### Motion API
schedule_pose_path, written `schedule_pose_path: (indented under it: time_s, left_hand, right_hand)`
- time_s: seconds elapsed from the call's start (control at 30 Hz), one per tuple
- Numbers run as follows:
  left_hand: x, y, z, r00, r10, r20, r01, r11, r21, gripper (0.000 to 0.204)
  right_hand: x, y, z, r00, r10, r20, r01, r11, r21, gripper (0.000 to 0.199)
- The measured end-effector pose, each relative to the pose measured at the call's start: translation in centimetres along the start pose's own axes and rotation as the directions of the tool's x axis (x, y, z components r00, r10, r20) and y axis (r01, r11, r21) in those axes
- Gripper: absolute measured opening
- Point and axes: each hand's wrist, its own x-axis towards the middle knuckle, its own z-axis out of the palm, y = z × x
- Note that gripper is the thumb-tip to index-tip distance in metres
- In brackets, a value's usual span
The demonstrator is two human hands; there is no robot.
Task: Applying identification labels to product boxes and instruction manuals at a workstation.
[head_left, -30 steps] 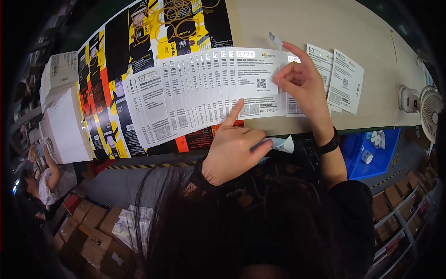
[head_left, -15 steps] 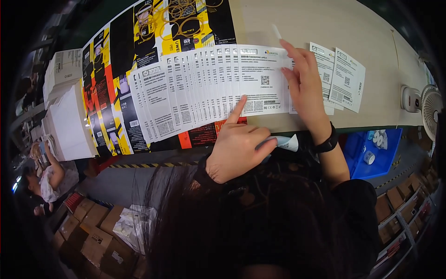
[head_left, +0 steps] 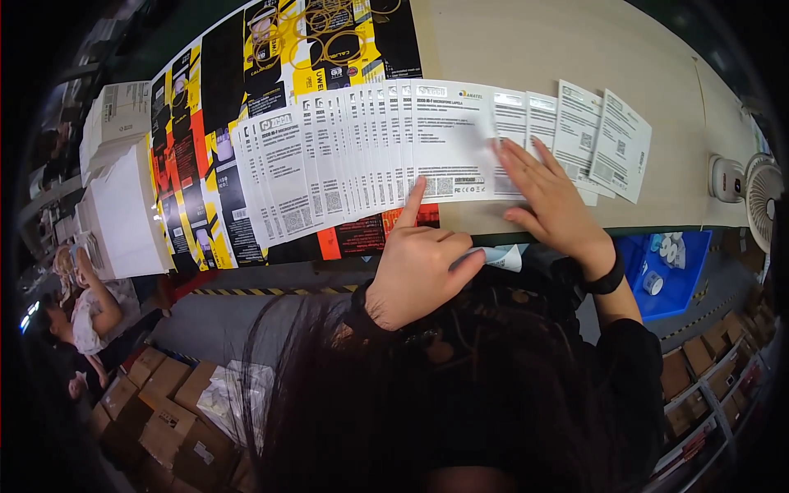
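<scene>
A long overlapping row of white printed leaflets [head_left: 283, 181] lies fanned across the table. My left hand [head_left: 423, 271] presses its outstretched index fingertip on the lower edge of a leaflet [head_left: 448, 156] toward the row's right end. Its other fingers are curled and the thumb stands apart. A pale curled piece [head_left: 503, 258] shows beyond that thumb; I cannot tell whether the hand holds it. My right hand [head_left: 551, 197] reaches over the row with fingers stretched out, fingertips at the neighbouring leaflets. White blur by those fingertips hides a leaflet edge. Farther right lie more leaflets [head_left: 622, 152], slightly spread.
Under the row are printed yellow, black and red sheets [head_left: 185, 156], with rubber bands [head_left: 316, 37] on top. White stacks [head_left: 123, 205] stand left. A small fan [head_left: 764, 193] is at right, a blue bin [head_left: 678, 279] below it. Cartons [head_left: 173, 431] and another person [head_left: 86, 308] are lower left.
My right hand has moved down and slightly right from the leaflets' upper edge, uncovering leaflets it hid. My left hand has shifted slightly left and down, its index finger still on the row.
</scene>
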Motion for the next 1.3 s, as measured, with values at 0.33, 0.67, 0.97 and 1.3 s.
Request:
schedule_pose_path:
  time_s: [0.33, 0.67, 0.97, 1.3]
  left_hand:
    - [0.3, 0.0, 0.1, 1.000, -0.019, -0.005, 0.019, 1.000, -0.012, 0.016]
    - [0.2, 0.0, 0.2, 1.000, -0.026, 0.013, 0.026, 1.000, -0.011, 0.008]
    - [0.0, -0.1, 0.3, 0.999, -0.033, 0.011, 0.033, 0.999, -0.008, 0.008]
    - [0.1, -0.2, 0.3, 0.999, -0.019, 0.041, 0.018, 1.000, 0.014, 0.008]
  right_hand:
    - [1.6, -2.1, -1.4, 0.866, 0.278, -0.417, -0.111, 0.918, 0.382, 0.034]
    - [4.7, -1.0, 0.9, 0.765, 0.643, -0.037, -0.105, 0.181, 0.978, 0.005]
    - [5.1, -1.5, 1.4, 0.752, 0.658, -0.030, -0.093, 0.151, 0.984, 0.008]
    - [5.3, -2.0, 2.6, 0.737, 0.670, -0.087, -0.050, 0.182, 0.982, 0.010]
